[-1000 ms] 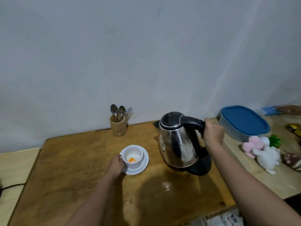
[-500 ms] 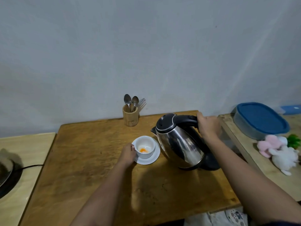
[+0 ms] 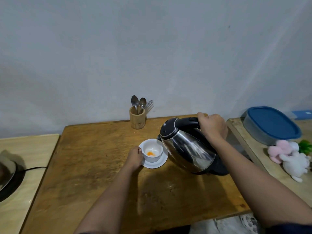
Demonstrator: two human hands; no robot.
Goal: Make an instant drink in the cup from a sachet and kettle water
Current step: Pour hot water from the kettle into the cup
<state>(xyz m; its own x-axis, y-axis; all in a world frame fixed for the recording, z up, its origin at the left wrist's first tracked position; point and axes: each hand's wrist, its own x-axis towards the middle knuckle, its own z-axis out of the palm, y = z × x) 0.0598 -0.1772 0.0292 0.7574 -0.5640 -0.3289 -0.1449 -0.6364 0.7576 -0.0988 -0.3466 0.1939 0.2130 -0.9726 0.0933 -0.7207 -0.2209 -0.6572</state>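
A white cup (image 3: 152, 152) with orange powder at its bottom stands on a white saucer (image 3: 156, 163) in the middle of the wooden table (image 3: 94, 159). My left hand (image 3: 135, 157) grips the cup's left side. A steel kettle (image 3: 186, 149) with a black lid and handle is lifted off its black base (image 3: 219, 169) and tilted left, its spout right at the cup's rim. My right hand (image 3: 211, 127) is closed around the kettle's handle. No water stream shows, and no sachet is in view.
A wooden holder (image 3: 137, 119) with spoons and a fork stands at the table's back edge. On the right side table are a blue-lidded container (image 3: 271, 124) and plush toys (image 3: 290, 156). At the left, a pan (image 3: 6, 173) with a black cord sits on a pale counter.
The kettle has come off its base, tilted further left, and its spout has reached the cup's rim. My left hand stays on the cup. My view has shifted.
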